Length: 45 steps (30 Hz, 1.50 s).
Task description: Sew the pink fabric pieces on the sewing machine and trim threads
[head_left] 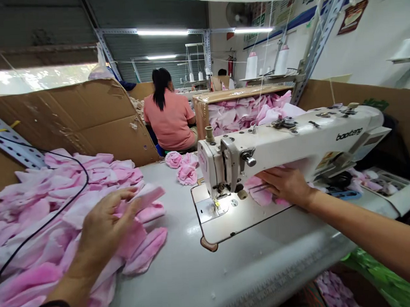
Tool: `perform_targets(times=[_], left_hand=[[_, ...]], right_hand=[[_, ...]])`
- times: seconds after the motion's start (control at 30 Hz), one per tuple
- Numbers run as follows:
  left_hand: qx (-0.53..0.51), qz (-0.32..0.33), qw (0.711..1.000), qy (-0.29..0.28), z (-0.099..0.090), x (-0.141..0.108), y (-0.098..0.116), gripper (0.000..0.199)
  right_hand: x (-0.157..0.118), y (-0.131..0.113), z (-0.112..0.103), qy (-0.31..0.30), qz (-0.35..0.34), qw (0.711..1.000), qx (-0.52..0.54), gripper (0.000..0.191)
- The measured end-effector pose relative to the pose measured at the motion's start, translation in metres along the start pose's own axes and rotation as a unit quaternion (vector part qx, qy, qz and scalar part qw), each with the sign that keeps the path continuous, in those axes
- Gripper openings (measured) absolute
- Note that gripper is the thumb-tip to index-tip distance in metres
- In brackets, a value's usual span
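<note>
Pressing a soft pink fabric piece (259,192) onto the grey bench (182,245), the right hand (286,185) sat under the arm of a cream-white industrial sewing machine (293,140), its fingers (270,178) flat and unclenched, the piece lying just right of the steel needle (216,199). The left hand (104,230) rested on a heap of pink fabric strips (57,187) at the bench's left, fingers splayed, not visibly gripping. That heap lay well left of the needle, and the right hand was the nearer to it. Ruffled pink fabric rolls (183,165) sat on the bench's far side, and a person in a salmon shirt (169,121) sat beyond.
</note>
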<state>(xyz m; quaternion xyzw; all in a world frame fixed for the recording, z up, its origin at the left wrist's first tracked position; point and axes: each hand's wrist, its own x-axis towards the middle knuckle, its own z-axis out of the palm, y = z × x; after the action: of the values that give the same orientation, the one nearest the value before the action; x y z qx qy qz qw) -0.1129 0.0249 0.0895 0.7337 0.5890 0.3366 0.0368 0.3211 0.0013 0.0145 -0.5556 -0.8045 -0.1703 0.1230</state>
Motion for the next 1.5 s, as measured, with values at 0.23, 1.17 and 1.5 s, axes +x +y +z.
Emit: perform_targets(times=[0.23,1.17,1.5], left_hand=[[-0.365,-0.124,0.891,-0.239,0.059,-0.035,0.049,0.036],[-0.154,0.206,0.889,-0.378,0.090,-0.048,0.072,0.039],[-0.104,0.221,0.901,-0.359,0.098,-0.045,0.075,0.021]], right_hand=[[-0.035,-0.041,-0.009,0.136,-0.081,0.972,0.176,0.040],[-0.002,-0.117,0.003,-0.254,0.175,0.707,0.636,0.043],[-0.003,-0.111,0.001,-0.264,0.161,0.727,0.614,0.044]])
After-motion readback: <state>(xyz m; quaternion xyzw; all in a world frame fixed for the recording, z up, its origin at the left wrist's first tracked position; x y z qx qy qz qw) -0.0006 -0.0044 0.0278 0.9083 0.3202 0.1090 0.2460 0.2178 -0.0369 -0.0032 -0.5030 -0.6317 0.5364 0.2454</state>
